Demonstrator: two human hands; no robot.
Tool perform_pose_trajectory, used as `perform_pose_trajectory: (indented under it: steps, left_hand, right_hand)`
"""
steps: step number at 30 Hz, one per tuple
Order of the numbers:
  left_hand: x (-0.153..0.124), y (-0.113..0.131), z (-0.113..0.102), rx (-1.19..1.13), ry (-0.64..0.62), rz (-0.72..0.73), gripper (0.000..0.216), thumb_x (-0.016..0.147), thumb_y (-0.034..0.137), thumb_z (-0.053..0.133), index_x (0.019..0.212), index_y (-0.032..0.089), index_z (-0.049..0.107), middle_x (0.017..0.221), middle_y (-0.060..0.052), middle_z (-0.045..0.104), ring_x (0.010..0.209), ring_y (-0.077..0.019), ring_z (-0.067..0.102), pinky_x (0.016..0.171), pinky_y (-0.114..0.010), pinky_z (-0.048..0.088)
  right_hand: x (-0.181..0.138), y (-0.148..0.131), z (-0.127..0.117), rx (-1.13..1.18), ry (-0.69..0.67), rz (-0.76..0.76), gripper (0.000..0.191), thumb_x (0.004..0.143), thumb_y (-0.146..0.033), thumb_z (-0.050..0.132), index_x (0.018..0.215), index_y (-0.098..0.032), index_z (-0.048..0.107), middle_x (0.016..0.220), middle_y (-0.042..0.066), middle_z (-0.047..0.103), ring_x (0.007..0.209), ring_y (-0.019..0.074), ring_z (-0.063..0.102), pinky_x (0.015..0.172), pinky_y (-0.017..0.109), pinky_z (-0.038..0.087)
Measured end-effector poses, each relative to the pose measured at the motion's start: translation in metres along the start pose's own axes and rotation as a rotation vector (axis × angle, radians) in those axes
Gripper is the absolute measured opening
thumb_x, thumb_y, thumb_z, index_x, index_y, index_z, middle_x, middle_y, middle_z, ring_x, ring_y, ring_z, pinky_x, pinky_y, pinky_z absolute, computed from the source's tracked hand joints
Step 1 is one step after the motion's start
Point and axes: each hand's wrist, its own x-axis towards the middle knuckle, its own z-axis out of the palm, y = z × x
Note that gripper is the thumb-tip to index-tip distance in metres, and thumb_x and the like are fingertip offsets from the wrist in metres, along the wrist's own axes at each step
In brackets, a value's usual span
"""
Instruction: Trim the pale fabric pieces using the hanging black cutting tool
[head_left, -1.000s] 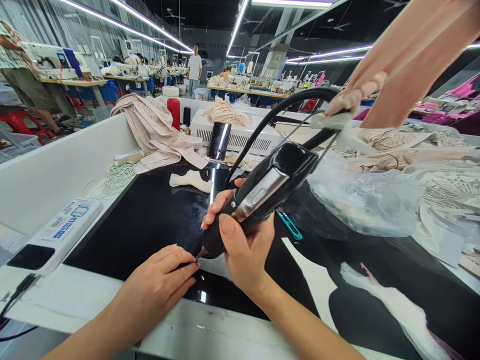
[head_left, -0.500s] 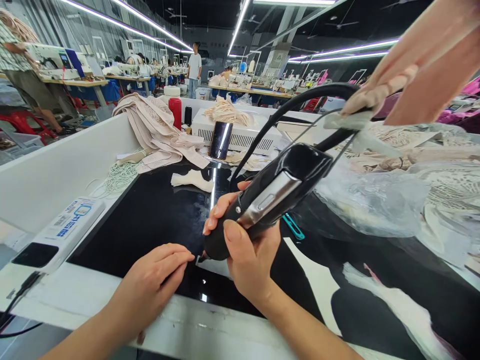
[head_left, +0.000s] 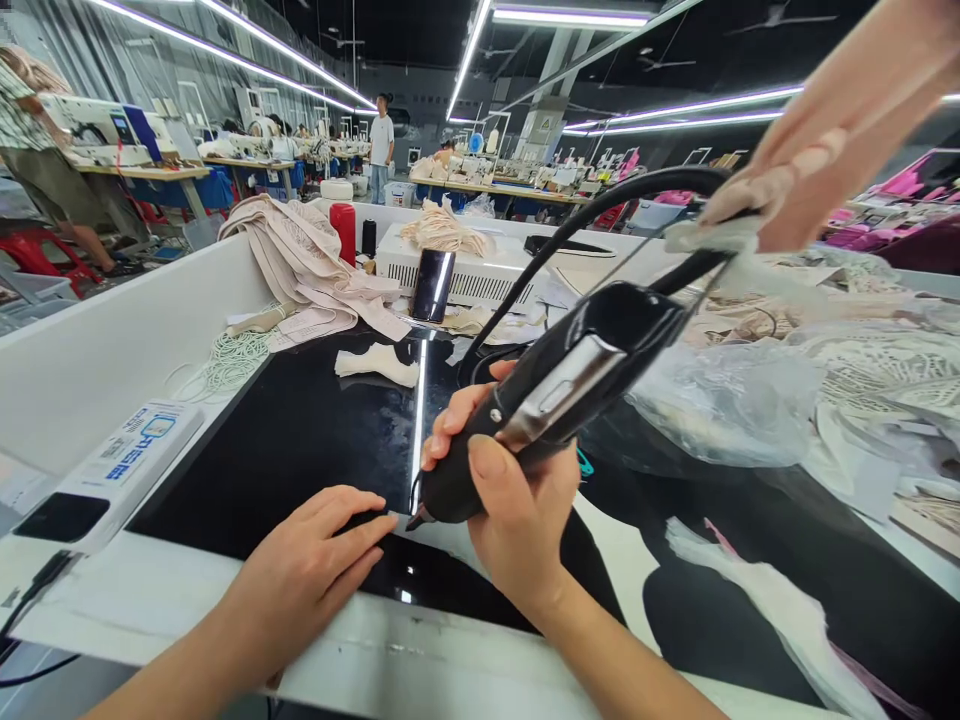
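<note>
My right hand is wrapped around a thick black corded hand tool with a shiny metal strip along its side. Its narrow tip points down and left onto a pale strip of fabric on the glossy black work surface. Beside the tip, my left hand lies with fingers stretched out, fingertips at the strip's left end. Part of the strip is hidden behind the tool and right hand. A longer white fabric piece lies right of my right hand.
A white device with a cable stands at left. Behind are beige fabric pieces, a phone and a red thread cone. The tool's black cable arches overhead; a plastic bag lies at right.
The tool and my right hand have shifted slightly right. My left fingers have spread and moved a little right, down onto the strip's end. The whole view has shifted slightly.
</note>
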Motion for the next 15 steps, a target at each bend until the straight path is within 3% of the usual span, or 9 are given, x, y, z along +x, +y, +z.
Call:
perform_pose_trajectory:
  steps: [10,15]
  left_hand:
    - [-0.004,-0.014,-0.002,0.091,-0.023,0.085,0.027,0.101,0.020,0.050,0.120,0.022,0.068,0.123,-0.005,0.069,0.116,-0.0216,0.063,0.105,-0.036,0.053]
    - [-0.006,-0.004,-0.005,0.050,-0.049,0.109,0.025,0.099,0.021,0.054,0.119,0.025,0.068,0.121,-0.003,0.070,0.117,-0.0205,0.063,0.114,-0.040,0.046]
  right_hand:
    - [-0.015,-0.016,-0.028,-0.091,0.004,-0.002,0.038,0.084,-0.036,0.077,0.114,-0.029,0.056,0.083,-0.003,0.061,0.062,0.0116,0.060,0.056,0.027,0.054]
    - [-0.009,-0.015,-0.040,-0.152,0.027,-0.054,0.038,0.084,-0.033,0.076,0.115,-0.029,0.054,0.084,-0.003,0.062,0.062,0.0127,0.060,0.056,0.029,0.055]
